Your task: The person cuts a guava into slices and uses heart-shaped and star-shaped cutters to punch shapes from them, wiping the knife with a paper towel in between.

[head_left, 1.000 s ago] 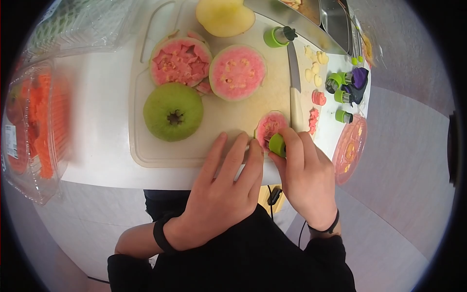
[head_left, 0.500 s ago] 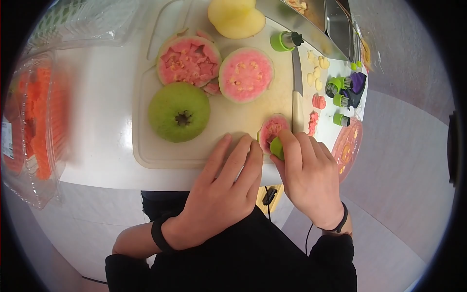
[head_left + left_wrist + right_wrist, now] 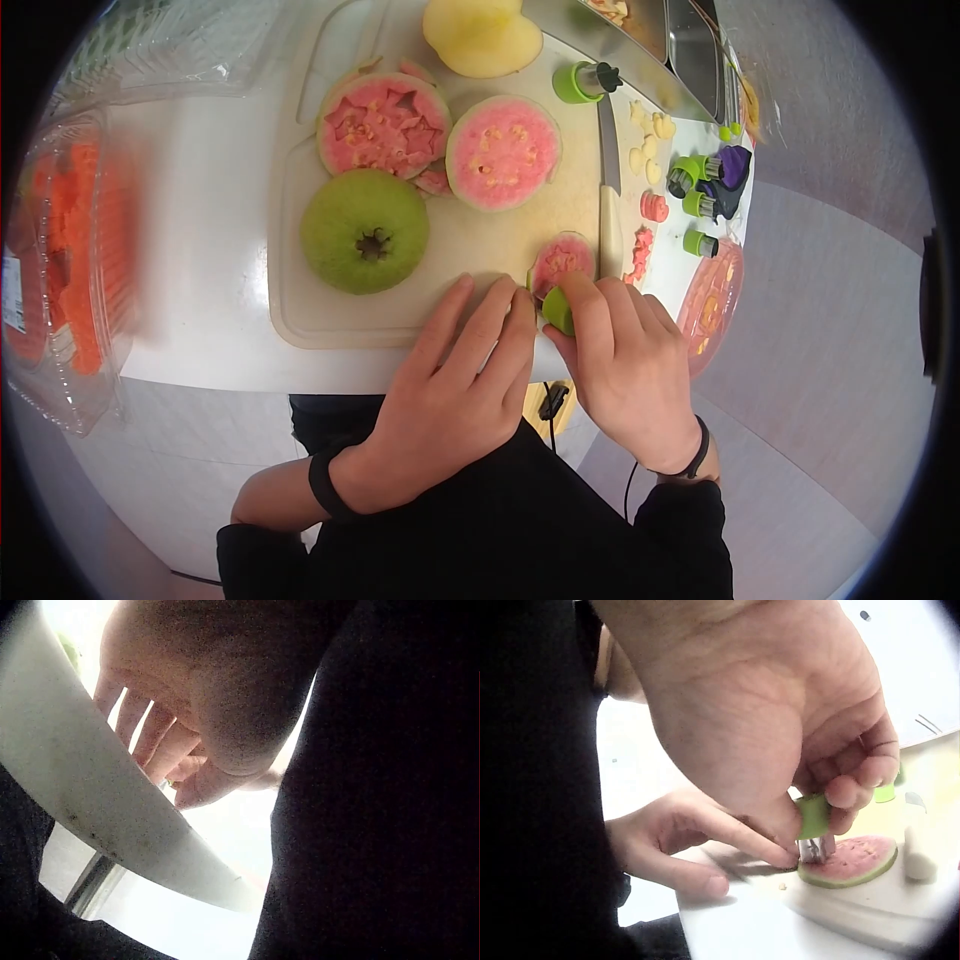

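Near the front edge of the cutting board [image 3: 470,240] lies a round slice of pink guava [image 3: 562,256] with green rind. My right hand [image 3: 635,370] pinches a small cutter [image 3: 557,312] by its green grip. In the right wrist view its metal end [image 3: 815,849] stands upright on the slice, close to the near rim. My left hand [image 3: 440,420] stretches flat with its fingers extended, index fingertip right at the slice's left edge. The left wrist view shows the left palm [image 3: 202,697] from below, mostly dark.
On the board are a whole green guava [image 3: 365,230], two cut pink guava halves [image 3: 503,152], a yellow fruit half [image 3: 482,38], another cutter [image 3: 580,82] and a knife [image 3: 609,190]. Cut shapes [image 3: 640,250] and several cutters [image 3: 700,205] lie right; a clear carrot container [image 3: 85,250] left.
The cutter and my right hand have shifted slightly left and nearer me, from the slice's middle toward its near edge. My left hand stays in nearly the same place.
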A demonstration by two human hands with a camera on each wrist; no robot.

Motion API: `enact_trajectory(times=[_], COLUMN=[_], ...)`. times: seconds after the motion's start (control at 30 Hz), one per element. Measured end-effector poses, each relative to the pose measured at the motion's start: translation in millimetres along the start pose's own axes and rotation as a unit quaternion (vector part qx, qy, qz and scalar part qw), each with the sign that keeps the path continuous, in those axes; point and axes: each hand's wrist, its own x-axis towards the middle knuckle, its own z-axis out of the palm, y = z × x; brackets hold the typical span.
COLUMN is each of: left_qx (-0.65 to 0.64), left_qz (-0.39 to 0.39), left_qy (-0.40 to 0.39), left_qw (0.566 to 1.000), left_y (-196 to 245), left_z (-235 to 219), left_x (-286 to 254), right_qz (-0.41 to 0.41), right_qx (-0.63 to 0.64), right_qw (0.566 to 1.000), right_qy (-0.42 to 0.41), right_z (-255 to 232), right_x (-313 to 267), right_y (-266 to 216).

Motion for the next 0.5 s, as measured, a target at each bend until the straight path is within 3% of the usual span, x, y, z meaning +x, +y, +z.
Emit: enact_trajectory(times=[0.5], left_qx=[-0.011], left_qz=[0.000], left_qy=[-0.014], left_qw=[1.000], left_y=[-2.7], left_z=[-5.3], left_x=[-1.9], right_qz=[-0.007], right_qx=[0.013], right_qw=[1.000], right_qy=[-0.008], right_z=[4.6], right_x=[-0.3], right_y=[2.9])
